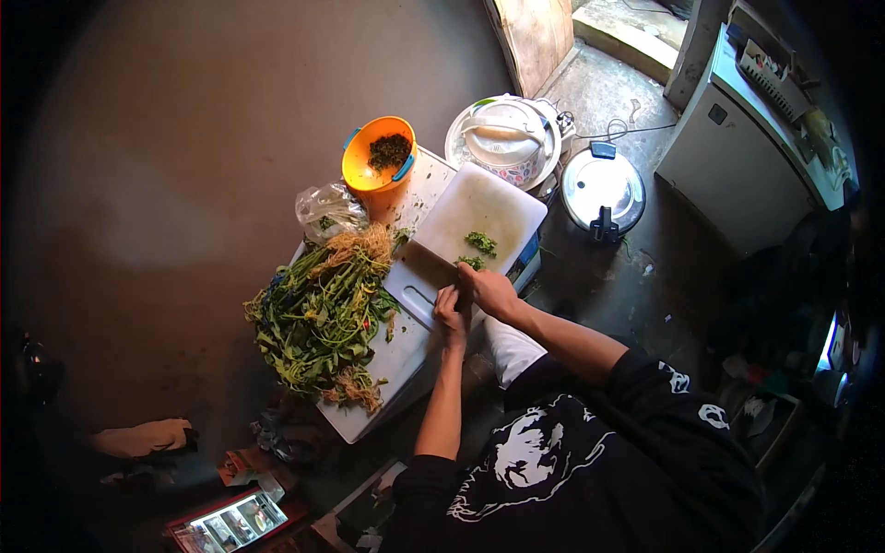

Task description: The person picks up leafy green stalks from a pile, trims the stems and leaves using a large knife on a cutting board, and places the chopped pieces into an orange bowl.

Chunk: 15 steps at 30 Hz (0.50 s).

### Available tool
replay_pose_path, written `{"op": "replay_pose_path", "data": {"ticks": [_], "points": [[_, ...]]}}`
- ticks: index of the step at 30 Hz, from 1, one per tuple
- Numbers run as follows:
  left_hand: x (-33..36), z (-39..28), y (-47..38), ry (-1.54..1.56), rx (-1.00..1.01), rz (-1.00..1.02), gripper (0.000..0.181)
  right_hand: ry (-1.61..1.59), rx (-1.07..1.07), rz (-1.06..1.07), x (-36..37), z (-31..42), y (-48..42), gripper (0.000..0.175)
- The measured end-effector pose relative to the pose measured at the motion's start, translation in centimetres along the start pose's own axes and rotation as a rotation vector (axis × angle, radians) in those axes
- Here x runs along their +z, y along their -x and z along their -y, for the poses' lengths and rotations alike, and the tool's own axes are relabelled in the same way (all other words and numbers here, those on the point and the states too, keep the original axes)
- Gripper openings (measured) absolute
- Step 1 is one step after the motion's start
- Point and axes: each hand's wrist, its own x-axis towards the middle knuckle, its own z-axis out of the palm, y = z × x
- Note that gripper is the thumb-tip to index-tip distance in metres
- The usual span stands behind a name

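A white plastic cutting board (pixel 511 200) lies slanted across a table corner, with its slotted handle towards me. My right hand (pixel 489 292) grips a broad-bladed knife (pixel 430 266), whose wide dark blade extends left over the board. Close beside it, my left hand (pixel 452 316) has its fingers curled at the board's near edge; whatever may be in them is hidden. Two small heaps of chopped greens rest on the board, one a chopped pile (pixel 481 242) and the other a smaller heap (pixel 471 263) by my right hand. Left of the board lies a big bundle of leafy stalks with roots (pixel 325 311).
An orange colander (pixel 359 162) with blue handles holds dark chopped leaves at the table's far end, near a clear plastic bag (pixel 332 207). Beyond the board stand a lidded white pot (pixel 505 131) in a basin and a pressure cooker (pixel 601 186). A white cabinet (pixel 733 159) is at right.
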Motion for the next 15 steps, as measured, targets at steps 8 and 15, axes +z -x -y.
{"op": "replay_pose_path", "data": {"ticks": [8,15], "points": [[0.4,-0.2,0.3,-0.003,-0.066,-0.038,0.014,-0.003,0.05,0.044,-2.4,0.8,3.2,0.025],[0.5,-0.4,0.1,0.01,-0.01,-0.051,0.02,0.024,0.06,0.013,-0.8,-0.4,3.8,0.021]]}}
